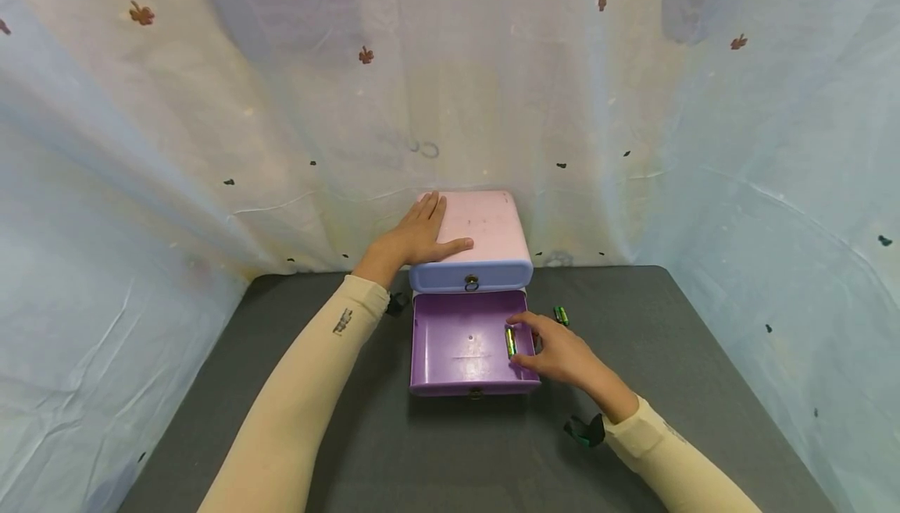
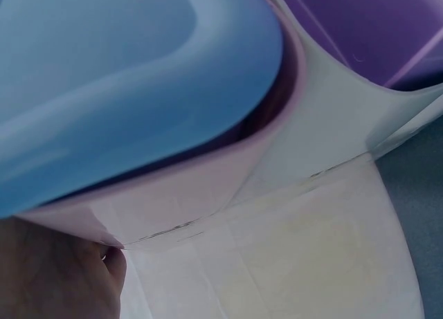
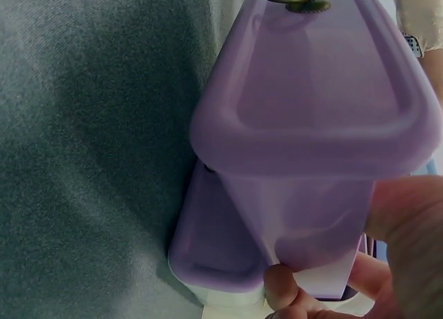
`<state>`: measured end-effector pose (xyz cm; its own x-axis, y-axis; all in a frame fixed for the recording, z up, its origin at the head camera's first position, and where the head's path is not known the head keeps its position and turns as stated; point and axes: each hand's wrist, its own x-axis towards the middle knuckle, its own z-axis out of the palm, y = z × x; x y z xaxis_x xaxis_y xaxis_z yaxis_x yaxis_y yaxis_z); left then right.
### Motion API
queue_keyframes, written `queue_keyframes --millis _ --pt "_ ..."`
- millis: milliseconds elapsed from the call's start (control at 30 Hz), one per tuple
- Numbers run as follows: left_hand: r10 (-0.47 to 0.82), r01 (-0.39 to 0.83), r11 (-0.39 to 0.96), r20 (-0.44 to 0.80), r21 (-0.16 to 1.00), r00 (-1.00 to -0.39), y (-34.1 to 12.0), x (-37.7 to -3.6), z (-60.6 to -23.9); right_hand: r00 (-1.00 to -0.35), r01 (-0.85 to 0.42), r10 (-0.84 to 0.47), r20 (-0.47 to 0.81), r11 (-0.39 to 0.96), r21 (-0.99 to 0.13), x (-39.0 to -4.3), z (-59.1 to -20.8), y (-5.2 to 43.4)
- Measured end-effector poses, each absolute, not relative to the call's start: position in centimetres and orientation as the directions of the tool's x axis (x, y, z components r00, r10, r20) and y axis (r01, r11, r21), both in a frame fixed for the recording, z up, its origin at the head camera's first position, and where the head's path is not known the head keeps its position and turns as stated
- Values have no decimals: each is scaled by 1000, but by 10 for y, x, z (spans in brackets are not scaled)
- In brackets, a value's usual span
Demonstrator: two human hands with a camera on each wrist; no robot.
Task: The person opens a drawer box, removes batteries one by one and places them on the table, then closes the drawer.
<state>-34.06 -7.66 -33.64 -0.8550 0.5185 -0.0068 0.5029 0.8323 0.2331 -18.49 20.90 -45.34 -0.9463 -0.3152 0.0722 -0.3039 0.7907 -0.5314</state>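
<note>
A small drawer cabinet has a pink top (image 1: 488, 220), a blue upper drawer (image 1: 436, 279) with a ring pull, and a purple drawer (image 1: 450, 357) pulled out below. My left hand (image 1: 420, 238) rests on the pink top near its left edge, fingers spread. My right hand (image 1: 560, 353) reaches over the purple drawer's right wall. Its thumb and index finger stand apart around a green-and-gold battery (image 1: 511, 343) inside the drawer; firm contact is not visible. In the right wrist view, fingertips (image 3: 280, 286) show beside the drawer's outer wall.
Another green battery (image 1: 561, 315) lies on the dark grey table (image 1: 633, 419), right of the cabinet. A lower purple drawer (image 3: 221, 243) appears under the pulled-out one in the right wrist view. A pale patterned sheet (image 1: 478, 107) hangs behind and along both sides.
</note>
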Motion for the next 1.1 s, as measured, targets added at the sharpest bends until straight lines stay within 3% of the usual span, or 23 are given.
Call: queue_keyframes --millis 1100 --pt "520 504 831 -8 236 -854 -77 -341 -336 -964 -244 -265 30 829 -503 -188 -454 201"
